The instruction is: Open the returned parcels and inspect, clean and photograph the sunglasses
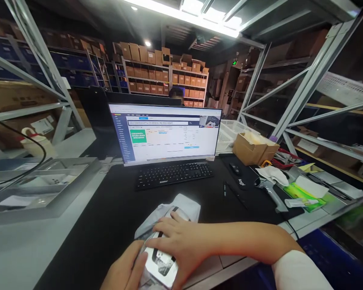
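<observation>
Both of my hands hold a small clear plastic packet (161,261) with a dark and silver part inside, low at the front of the black desk mat (109,217). My right hand (181,241) lies over the packet's top and right side. From the lower left, my left hand (124,272) grips its edge. Under and behind the packet lies a crumpled white plastic bag (181,205).
A lit monitor (166,133) and black keyboard (174,174) stand behind. To the right are a mouse (234,168), a pen (224,188), a handheld scanner (269,191), a cardboard box (254,149) and papers. A clear tray (42,181) sits left. Shelving with boxes surrounds the desk.
</observation>
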{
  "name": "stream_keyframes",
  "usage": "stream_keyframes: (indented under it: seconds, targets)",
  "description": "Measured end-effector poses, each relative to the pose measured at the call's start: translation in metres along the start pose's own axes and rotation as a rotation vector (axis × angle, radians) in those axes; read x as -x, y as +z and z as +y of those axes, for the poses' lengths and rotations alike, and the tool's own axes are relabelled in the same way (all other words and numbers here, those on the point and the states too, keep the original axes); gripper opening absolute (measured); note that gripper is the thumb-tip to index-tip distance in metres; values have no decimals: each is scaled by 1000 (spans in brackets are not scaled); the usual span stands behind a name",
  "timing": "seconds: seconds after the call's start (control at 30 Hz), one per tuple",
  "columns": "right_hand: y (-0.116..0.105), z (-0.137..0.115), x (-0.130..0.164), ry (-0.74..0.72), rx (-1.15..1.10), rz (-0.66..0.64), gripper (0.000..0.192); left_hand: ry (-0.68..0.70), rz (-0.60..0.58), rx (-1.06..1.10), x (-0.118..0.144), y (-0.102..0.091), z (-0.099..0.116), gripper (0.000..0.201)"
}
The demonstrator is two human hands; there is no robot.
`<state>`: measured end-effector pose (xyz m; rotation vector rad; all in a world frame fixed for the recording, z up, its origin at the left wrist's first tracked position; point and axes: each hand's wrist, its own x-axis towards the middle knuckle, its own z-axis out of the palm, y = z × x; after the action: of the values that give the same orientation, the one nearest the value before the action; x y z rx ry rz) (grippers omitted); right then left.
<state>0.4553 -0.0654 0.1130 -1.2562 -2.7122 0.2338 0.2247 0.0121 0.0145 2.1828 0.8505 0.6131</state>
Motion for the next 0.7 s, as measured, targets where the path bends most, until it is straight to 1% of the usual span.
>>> stream_keyframes:
  seconds: [0.1, 0.17, 0.23, 0.3, 0.37, 0.43, 0.47, 0.53, 0.6, 0.63, 0.7]
  targets:
    - [-7, 4, 1, -86, 12, 25, 95, 78, 101, 40, -8, 0, 10, 36]
    - [-7, 9, 0, -145, 4, 27, 83, 88, 119, 73, -12, -2, 14, 37]
    - [-3, 14, -2, -162, -34, 13, 74, 36, 103, 115, -12, -5, 16, 38]
    - [2, 20, -6, -141, -88, -4, 70, -41, 83, 160, -9, -7, 14, 40]
    - [7, 27, -11, -105, -152, -23, 73, -109, 68, 201, -6, -6, 9, 41]
    - [11, 35, -16, -90, -202, -48, 80, -149, 57, 204, -2, -3, 2, 39]
    - [12, 38, -17, -94, -217, -63, 84, -146, 72, 174, -1, 0, -1, 38]
    - [13, 42, -19, -117, -226, -86, 89, -105, 118, 45, 3, 3, -6, 35]
    - [13, 41, -21, -130, -209, -90, 93, -70, 143, -82, 5, 5, -8, 34]
    - [12, 38, -22, -130, -194, -91, 94, -67, 137, -111, 6, 5, -8, 35]
    - [12, 31, -25, -128, -150, -96, 97, -88, 117, -87, 8, 5, -7, 36]
